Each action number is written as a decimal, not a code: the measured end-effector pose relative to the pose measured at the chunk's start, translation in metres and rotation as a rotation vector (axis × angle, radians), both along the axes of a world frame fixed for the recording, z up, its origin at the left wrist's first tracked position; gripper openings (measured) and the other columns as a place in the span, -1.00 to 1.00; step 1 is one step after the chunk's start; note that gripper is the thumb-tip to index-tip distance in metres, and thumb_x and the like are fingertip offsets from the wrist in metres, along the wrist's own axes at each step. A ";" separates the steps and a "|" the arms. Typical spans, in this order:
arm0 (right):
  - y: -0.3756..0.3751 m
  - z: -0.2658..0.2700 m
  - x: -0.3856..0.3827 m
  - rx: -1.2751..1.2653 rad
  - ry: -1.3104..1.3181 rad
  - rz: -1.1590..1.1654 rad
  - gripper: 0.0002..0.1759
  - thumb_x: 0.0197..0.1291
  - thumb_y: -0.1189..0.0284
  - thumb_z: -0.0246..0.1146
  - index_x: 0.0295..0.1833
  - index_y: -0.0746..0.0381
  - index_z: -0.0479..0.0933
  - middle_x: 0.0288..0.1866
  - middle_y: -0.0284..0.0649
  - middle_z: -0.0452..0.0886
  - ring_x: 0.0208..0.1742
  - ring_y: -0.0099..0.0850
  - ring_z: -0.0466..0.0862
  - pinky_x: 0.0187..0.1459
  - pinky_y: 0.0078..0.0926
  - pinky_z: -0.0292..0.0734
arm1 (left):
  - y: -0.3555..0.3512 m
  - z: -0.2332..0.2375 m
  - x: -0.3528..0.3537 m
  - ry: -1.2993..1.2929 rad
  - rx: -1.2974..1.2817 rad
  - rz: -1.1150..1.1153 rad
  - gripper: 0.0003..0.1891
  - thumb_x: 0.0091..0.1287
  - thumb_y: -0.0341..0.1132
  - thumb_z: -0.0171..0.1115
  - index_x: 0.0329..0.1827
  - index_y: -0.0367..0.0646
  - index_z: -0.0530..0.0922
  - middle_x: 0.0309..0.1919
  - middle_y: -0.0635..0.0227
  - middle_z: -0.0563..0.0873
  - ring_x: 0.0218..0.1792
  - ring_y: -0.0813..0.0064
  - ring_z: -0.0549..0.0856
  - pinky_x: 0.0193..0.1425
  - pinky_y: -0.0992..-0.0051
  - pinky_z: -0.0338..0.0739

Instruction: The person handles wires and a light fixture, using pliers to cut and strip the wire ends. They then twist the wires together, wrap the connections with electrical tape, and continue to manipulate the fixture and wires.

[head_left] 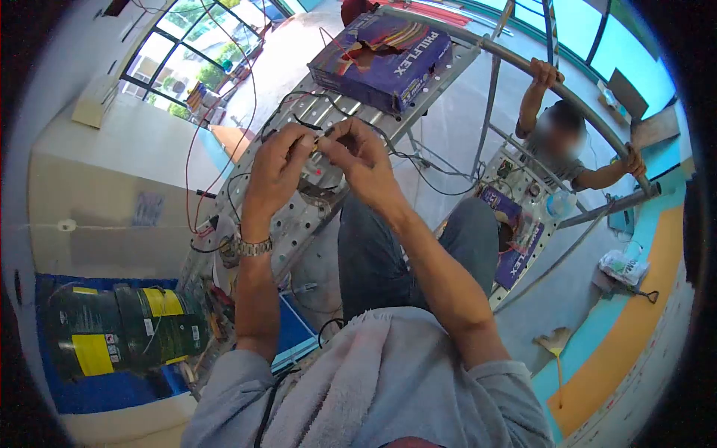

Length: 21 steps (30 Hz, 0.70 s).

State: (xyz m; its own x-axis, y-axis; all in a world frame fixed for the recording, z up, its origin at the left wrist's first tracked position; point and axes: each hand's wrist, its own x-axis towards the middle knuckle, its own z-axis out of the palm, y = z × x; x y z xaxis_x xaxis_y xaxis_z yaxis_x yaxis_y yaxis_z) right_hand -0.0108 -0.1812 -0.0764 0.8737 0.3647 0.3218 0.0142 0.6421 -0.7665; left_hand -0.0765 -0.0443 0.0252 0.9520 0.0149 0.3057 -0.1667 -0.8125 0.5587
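My left hand [278, 168] and my right hand [362, 160] meet fingertip to fingertip above a perforated metal scaffold platform [287, 243]. Both are closed in a pinch on a small, partly yellowish thing [317, 142], too small and covered to name. Behind the fingers a black cable [388, 140] loops over the platform and hangs off its right side. Below the hands sits a greyish object [321, 193] with a red spot. Ahead of my right hand lies a purple PHILFLEX box [422, 63], its top torn open and red wire showing.
A co-worker [549, 138] grips a curved scaffold pipe [590, 112] at right, beside a lower platform with another purple box [515, 257]. Red wires [193, 160] hang at left. Green buckets with yellow labels [93, 351] lie lower left. A shovel [648, 296] lies at far right.
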 end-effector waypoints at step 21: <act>-0.024 -0.001 -0.003 -0.463 -0.367 -0.048 -0.76 0.53 0.37 0.23 0.01 0.37 0.59 -0.18 -0.08 0.70 -0.14 -0.26 0.72 -0.06 -0.18 0.60 | 0.002 -0.003 0.004 -0.098 0.260 -0.046 -0.82 0.46 -0.31 0.38 -0.24 -0.25 0.65 -0.37 0.20 0.65 -0.31 0.15 0.60 -0.18 0.19 0.47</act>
